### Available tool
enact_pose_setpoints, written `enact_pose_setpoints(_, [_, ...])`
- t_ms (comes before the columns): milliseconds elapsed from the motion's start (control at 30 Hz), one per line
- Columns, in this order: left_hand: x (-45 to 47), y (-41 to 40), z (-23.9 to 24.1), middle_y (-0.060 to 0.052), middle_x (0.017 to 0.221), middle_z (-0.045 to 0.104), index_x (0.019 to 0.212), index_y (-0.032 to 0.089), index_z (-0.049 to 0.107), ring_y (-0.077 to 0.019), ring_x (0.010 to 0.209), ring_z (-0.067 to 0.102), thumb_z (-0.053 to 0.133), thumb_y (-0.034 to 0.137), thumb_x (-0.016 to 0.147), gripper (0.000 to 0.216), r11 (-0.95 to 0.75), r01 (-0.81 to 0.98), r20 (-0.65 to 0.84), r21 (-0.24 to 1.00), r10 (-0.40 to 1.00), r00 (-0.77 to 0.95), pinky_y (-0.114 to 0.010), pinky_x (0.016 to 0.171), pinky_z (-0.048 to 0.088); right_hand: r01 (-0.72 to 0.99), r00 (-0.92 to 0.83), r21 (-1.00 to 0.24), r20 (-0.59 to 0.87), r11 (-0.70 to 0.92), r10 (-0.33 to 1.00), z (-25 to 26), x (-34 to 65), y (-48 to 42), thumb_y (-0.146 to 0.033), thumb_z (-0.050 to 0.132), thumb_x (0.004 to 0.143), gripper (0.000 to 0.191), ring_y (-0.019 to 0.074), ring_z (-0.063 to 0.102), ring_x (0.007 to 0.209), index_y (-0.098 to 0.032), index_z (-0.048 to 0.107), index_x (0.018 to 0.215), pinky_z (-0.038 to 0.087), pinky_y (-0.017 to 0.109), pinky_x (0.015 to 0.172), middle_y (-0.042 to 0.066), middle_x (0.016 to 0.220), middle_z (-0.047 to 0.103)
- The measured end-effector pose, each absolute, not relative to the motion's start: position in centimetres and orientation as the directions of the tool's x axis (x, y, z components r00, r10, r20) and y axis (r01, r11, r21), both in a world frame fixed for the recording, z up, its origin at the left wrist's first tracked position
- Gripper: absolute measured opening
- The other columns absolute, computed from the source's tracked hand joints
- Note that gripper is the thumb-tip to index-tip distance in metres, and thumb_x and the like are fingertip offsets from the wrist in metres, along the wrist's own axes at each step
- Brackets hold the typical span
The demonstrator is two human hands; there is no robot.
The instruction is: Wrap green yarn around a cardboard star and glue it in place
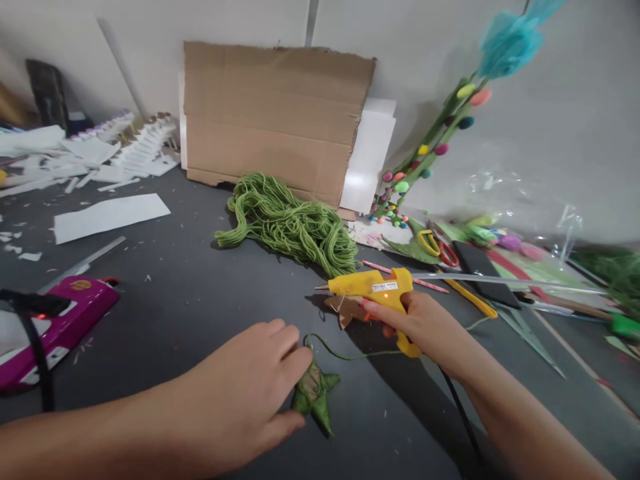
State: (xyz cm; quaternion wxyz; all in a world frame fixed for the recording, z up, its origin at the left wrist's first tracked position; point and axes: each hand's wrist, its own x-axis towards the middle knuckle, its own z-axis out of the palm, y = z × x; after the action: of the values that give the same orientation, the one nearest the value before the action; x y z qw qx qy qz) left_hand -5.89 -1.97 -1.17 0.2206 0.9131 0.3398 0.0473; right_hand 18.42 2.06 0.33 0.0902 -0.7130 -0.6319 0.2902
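Note:
My right hand (425, 320) is closed round a yellow hot glue gun (370, 285), its nozzle pointing left and a long clear glue stick (465, 277) running out of its back. My left hand (260, 393) grips a small star (320, 393) wrapped in green yarn, low over the dark table. Brown card shows at the star's middle, and my fingers hide its left side. A strand of green yarn (340, 355) runs from the star to the right, passing behind the glue gun. Just under the nozzle lies a brown cardboard piece (345, 311).
A heap of green yarn (295, 223) lies before an upright cardboard sheet (275, 113). At left are a purple power strip (75, 320) and white paper scraps (110, 217). Scissors (437, 248), pens and a pompom-covered stem (425, 157) fill the right side. The gun's black cord (463, 413) trails toward me.

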Motion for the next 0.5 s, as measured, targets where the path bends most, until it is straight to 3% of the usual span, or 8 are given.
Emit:
enact_pose_setpoints(100, [-5.8,-1.8,-1.3,-0.009,0.098,0.058,0.104,0.019,0.056,-0.0245,0.090,0.052,0.055,0.037,0.080,0.029,-0.663,0.605,-0.078,0.441,0.643,0.761,-0.037,0.080,0.042,0.939,0.044,-0.326,-0.201,-0.109,0.979,-0.5,18.7,2.1,-0.058,0.042,0.080,0.046,0.0154,0.051,0.045,-0.020,0.051,0.056,0.032,0.025,0.043,0.001,0.049,0.055])
enact_pose_setpoints(300, [-5.3,-1.8,-0.8,-0.008,0.092,0.060,0.093,0.019,0.061,-0.0252,0.084,0.054,0.063,0.036,0.073,0.027,-0.637,0.640,-0.107,0.429,0.668,0.737,-0.038,0.075,0.045,0.984,-0.133,0.104,-0.109,0.144,0.985,-1.4,18.5,2.0,-0.063,0.025,0.084,0.059,0.0192,0.050,0.045,-0.021,0.047,0.049,0.021,0.028,0.043,0.007,0.049,0.056])
enact_pose_setpoints(500, [-5.0,-2.2,-0.4,-0.008,0.087,0.061,0.085,0.017,0.062,-0.0257,0.078,0.055,0.072,0.031,0.065,0.027,-0.619,0.661,-0.080,0.424,0.701,0.708,-0.039,0.068,0.046,0.963,-0.138,0.217,-0.101,0.157,0.985,-1.1,18.6,1.9,-0.062,0.023,0.085,0.059,0.0190,0.050,0.044,-0.021,0.050,0.053,0.016,0.026,0.043,0.006,0.049,0.056])
